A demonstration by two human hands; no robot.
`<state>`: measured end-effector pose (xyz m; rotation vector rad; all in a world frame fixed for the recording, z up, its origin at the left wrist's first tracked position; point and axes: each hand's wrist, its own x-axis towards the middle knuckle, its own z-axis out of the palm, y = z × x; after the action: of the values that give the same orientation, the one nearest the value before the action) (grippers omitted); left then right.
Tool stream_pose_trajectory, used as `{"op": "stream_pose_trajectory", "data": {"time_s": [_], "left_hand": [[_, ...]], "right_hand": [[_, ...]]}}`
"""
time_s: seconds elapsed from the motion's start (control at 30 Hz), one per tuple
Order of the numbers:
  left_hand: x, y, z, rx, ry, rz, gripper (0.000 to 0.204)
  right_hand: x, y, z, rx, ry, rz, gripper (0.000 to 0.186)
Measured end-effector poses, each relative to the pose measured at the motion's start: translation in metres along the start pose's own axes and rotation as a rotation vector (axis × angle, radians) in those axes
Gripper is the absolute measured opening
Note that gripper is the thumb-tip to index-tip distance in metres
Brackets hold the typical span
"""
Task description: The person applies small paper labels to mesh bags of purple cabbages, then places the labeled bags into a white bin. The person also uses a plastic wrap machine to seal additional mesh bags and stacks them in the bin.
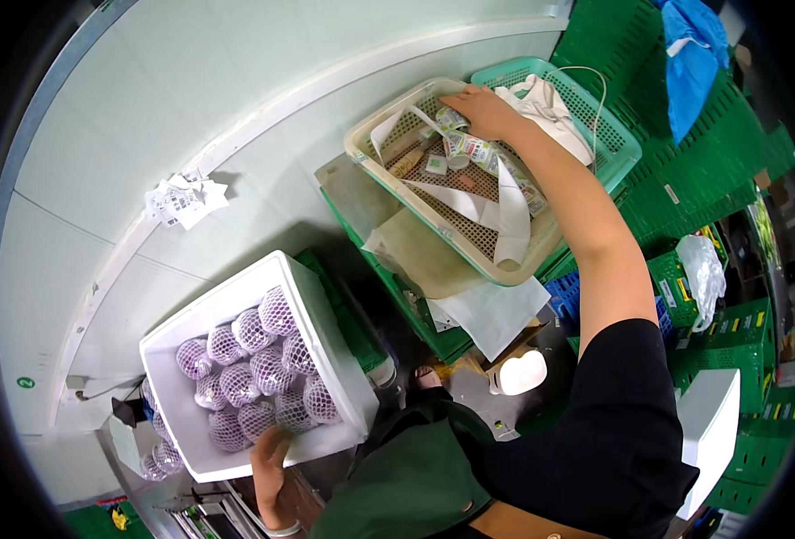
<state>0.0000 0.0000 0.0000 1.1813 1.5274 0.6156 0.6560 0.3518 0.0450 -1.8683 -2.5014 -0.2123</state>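
Observation:
My left hand [269, 463] curls over the front rim of a white foam box [159, 359] at lower left, which holds several round items in purple-and-white net sleeves [270, 368]. My right hand [483, 112] reaches to the back corner of a cream perforated basket [534, 269], fingers apart, touching its contents near the rim. In that basket lie white paper strips [510, 216], printed label pieces [474, 153] and small objects too jumbled to name. Behind it, a mint basket [622, 148] holds white cloth [541, 108].
Green crates [721, 359] stack on the right, with a blue bag [689, 63], a clear plastic bag [698, 274] and a white box [712, 431]. Crumpled papers [186, 198] hang on the pale wall [119, 99]. A white object [519, 373] is low in the middle.

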Motion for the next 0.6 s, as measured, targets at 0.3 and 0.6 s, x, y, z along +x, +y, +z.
{"op": "stream_pose_trajectory", "data": {"time_s": [0.3,0.6], "left_hand": [[-0.008,0.062,0.066,0.232,0.239,0.176,0.019],[0.007,0.181,0.157,0.023,-0.035,0.687,0.090]], "right_hand": [[-0.058,-0.056,-0.094,0.620,0.684,0.176,0.069],[-0.188,-0.273,-0.127,1.094,0.199,-0.471,0.091]]}}
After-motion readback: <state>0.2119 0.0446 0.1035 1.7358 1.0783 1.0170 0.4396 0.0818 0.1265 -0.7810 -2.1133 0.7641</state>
